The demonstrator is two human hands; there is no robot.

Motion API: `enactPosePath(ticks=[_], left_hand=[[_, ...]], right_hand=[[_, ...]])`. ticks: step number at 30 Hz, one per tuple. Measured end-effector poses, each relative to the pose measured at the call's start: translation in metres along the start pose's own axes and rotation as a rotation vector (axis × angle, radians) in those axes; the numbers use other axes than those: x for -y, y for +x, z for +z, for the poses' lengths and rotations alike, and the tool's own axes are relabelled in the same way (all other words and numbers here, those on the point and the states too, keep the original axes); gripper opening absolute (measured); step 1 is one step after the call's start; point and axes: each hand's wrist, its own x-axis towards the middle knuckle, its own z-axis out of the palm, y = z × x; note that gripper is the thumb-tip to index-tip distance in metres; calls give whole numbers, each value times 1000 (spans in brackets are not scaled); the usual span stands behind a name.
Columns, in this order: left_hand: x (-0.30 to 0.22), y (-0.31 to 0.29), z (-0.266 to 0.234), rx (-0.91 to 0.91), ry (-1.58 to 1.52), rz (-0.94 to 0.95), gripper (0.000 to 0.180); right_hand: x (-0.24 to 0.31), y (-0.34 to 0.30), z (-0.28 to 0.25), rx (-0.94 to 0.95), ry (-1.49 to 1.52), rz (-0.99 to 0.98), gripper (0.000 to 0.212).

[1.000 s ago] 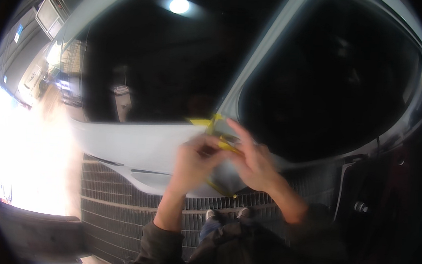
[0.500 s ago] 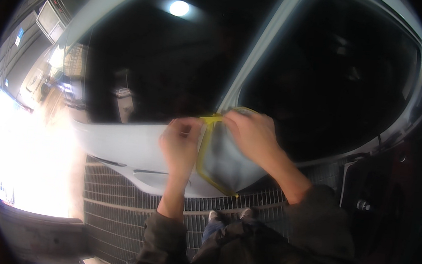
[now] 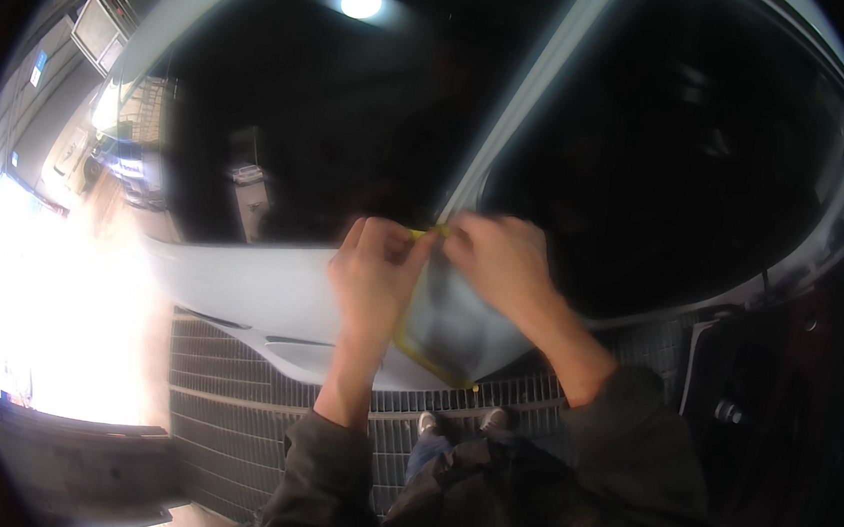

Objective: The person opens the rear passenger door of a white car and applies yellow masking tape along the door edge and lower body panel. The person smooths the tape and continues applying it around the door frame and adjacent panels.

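Note:
In front of me a white car body [image 3: 260,284] spreads beneath two dark windows, with a pale pillar [image 3: 533,83] between them. Yellow masking tape [image 3: 435,367] runs down the panel below that pillar and turns toward the lower right, framing a dull grey patch [image 3: 467,323]. My left hand [image 3: 373,274] is closed in a pinch on the tape's upper end, by the window's lower edge. Close beside it, my right hand [image 3: 502,266] pinches the same short yellow piece. The fingertips nearly meet and hide part of the tape.
I stand on a metal floor grating [image 3: 230,387], my shoes [image 3: 495,420] close to the car's side. A dark red surface [image 3: 792,396] lies at the right. Strong daylight glares from the left, above a dark low structure [image 3: 73,464].
My left hand has moved right and slightly up, closer to my right hand. Less yellow tape shows between them. My right hand stays near the foot of the pillar.

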Motion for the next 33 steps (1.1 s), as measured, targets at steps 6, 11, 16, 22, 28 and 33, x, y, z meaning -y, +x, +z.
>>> enactPosePath(ticks=[6,11,16,22,28,33], left_hand=[[-1,-2,6,-30,3,-1,31],[-10,-5,15,-134,241,46,37],[-21,2,9,-57,162,-25,37],[-27,-29,-36,511,-457,-402,19],[3,-59,-36,574,-644,-513,17],[9,-69,-42,607,-678,-573,17]], right_hand=[[-29,-2,20,-166,916,751,19],[-41,-43,15,-147,1112,715,20],[-30,-62,13,15,1043,511,29],[1,-82,-8,188,706,184,58],[3,-91,-6,413,651,68,76],[2,-98,-18,496,780,79,76]])
